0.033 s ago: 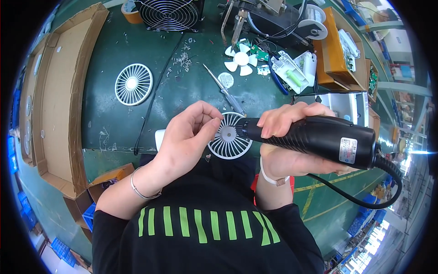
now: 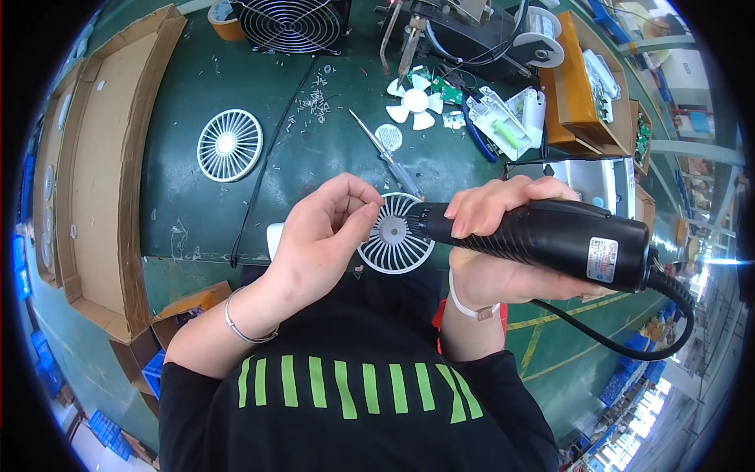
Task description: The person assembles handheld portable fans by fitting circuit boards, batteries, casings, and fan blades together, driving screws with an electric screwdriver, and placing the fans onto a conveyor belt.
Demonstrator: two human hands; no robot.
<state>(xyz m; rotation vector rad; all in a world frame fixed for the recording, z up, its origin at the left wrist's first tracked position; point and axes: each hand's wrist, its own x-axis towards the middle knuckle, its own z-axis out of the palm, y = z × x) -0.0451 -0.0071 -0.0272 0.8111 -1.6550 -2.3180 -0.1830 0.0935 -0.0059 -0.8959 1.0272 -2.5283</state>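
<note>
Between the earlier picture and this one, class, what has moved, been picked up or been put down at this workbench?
Nothing has visibly changed. The right hand grips the black electric screwdriver with its tip at the white round fan grille, and the left hand has its fingers at the grille's edge. The second white grille, the white fan blade and the loose hand screwdriver lie on the green bench as before.

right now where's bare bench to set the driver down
Bare green mat lies between the loose white grille and the cardboard tray, and below that grille. The far right is crowded: fan blade, pliers, boxes. Loose screws litter the top middle.
</note>
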